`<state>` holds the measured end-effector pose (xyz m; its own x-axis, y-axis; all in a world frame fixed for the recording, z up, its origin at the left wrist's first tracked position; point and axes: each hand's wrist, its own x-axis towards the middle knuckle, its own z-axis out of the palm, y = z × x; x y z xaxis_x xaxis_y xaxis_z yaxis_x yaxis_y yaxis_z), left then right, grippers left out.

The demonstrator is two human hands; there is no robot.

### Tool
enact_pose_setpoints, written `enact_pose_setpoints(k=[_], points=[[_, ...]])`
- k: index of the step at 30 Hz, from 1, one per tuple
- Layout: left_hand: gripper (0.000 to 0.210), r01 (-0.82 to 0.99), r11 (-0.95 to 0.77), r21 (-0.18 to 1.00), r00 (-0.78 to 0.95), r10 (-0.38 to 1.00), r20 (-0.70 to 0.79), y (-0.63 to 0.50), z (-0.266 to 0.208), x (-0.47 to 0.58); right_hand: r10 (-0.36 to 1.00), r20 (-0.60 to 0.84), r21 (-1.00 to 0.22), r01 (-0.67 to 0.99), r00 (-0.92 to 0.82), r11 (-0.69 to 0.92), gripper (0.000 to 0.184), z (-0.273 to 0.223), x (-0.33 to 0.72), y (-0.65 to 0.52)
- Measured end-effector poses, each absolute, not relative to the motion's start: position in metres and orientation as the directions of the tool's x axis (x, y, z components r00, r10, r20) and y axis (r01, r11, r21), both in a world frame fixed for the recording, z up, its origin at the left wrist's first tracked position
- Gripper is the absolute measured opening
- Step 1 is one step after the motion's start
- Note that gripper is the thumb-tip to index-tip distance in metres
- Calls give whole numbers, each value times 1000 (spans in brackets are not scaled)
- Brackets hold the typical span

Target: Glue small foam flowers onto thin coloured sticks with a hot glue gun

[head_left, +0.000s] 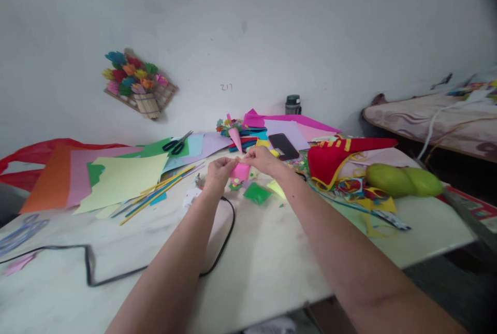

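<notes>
Two hands, one pink packet, one phone, one bottle.

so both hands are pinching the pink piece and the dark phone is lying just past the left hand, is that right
Not quite: the head view shows the dark phone lying just past the right hand, not the left hand. Both hands are indeed pinching the pink piece.

Head camera: worn high, looking forward and down
White, flat tabletop: near, spread below
Pale grey, flat wall: straight ahead, beyond
Bare hands: mid-view, perhaps slightly blurred
</notes>
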<state>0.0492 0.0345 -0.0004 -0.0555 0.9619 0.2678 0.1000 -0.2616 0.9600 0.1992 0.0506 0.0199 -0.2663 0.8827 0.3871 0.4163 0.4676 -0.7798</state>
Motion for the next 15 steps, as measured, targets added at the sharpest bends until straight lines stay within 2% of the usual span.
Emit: enact_pose_setpoints(k=[6, 11, 15], points=[[36, 26, -255, 967, -101, 961, 256, 35, 2, 48, 940, 315, -870, 356, -131, 341, 20, 22, 216, 53], [40, -28, -229, 973, -165, 961, 221, 33, 6, 47, 969, 156, -933, 351, 190, 81, 15, 13, 238, 64], [39, -39, -229, 973, -165, 962, 219, 32, 5, 50, 930, 170, -838, 544, 325, -36, 14, 3, 261, 77]])
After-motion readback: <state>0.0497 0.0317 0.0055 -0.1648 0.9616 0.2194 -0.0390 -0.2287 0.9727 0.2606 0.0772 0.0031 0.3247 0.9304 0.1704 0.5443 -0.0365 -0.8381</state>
